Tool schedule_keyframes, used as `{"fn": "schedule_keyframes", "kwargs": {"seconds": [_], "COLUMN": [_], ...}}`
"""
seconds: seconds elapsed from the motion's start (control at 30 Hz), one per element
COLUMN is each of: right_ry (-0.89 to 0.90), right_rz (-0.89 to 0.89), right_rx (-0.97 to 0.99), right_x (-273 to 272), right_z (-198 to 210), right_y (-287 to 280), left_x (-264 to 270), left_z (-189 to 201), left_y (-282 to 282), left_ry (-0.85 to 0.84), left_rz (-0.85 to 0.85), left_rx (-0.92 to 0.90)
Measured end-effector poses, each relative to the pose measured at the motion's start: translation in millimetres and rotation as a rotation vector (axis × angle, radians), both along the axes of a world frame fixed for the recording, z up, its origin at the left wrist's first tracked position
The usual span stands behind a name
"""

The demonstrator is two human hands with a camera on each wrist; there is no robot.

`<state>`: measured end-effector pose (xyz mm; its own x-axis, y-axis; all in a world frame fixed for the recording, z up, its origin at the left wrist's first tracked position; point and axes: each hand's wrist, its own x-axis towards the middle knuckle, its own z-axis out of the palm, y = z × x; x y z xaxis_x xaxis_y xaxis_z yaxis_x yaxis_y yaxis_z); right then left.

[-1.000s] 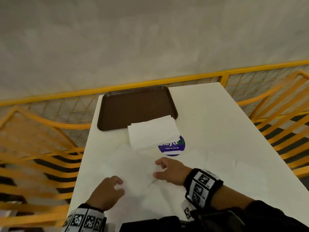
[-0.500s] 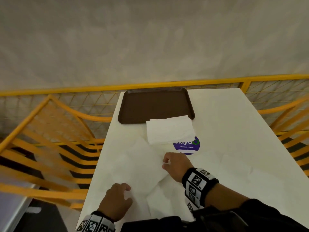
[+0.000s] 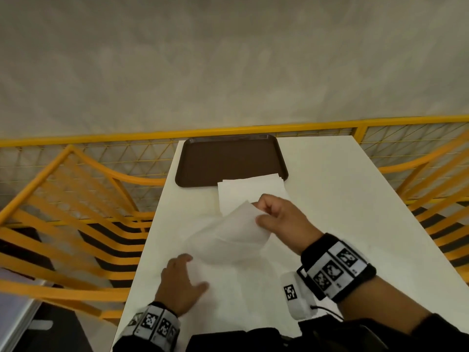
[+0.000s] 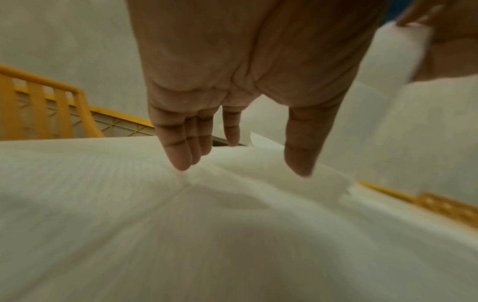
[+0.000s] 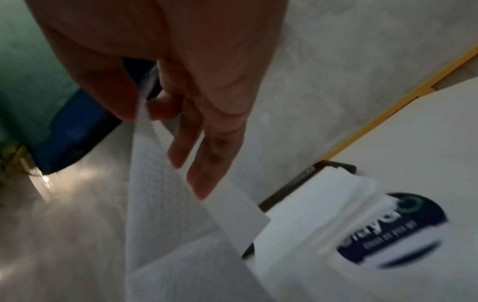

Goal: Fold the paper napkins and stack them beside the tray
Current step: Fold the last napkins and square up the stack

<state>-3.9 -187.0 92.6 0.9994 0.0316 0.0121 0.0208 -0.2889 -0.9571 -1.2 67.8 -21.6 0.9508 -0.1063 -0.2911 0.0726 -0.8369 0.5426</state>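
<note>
A white paper napkin (image 3: 236, 235) is lifted off the table at its right corner, which my right hand (image 3: 264, 212) pinches between thumb and forefinger; the pinch shows in the right wrist view (image 5: 145, 106). My left hand (image 3: 185, 278) lies flat with straight fingers pressing the napkin's near left part (image 4: 232, 204) onto the table. A stack of folded white napkins (image 3: 251, 194) sits just in front of the brown tray (image 3: 228, 158), overlapping its near rim. More flat napkins (image 3: 253, 301) lie under my hands.
The white table (image 3: 355, 199) has a round purple sticker (image 5: 393, 230) right of the stack. Yellow chairs (image 3: 63, 212) stand at both sides, a yellow mesh railing (image 3: 127, 138) behind the table.
My right hand has taken the napkin's right corner and raised it up and away from me. The left hand stays low on the napkin. The head view has shifted left.
</note>
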Motion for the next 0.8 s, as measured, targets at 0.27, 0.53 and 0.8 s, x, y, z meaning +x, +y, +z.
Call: {"fn": "schedule_keyframes", "kwargs": {"seconds": [0.27, 0.53, 0.8], "right_ry": [0.221, 0.242, 0.360], "right_rz": [0.215, -0.039, -0.133], "right_rx": [0.561, 0.561, 0.303], "right_x": [-12, -30, -72], "right_z": [70, 65, 15], "right_y": [-14, -36, -37], "left_x": [29, 5, 5], "left_z": [73, 98, 103], "left_y": [-23, -36, -20], "left_ry": [0.277, 0.438, 0.126], "left_rz": [0.126, -0.081, 0.015], "left_rx": [-0.979, -1.278, -1.133]}}
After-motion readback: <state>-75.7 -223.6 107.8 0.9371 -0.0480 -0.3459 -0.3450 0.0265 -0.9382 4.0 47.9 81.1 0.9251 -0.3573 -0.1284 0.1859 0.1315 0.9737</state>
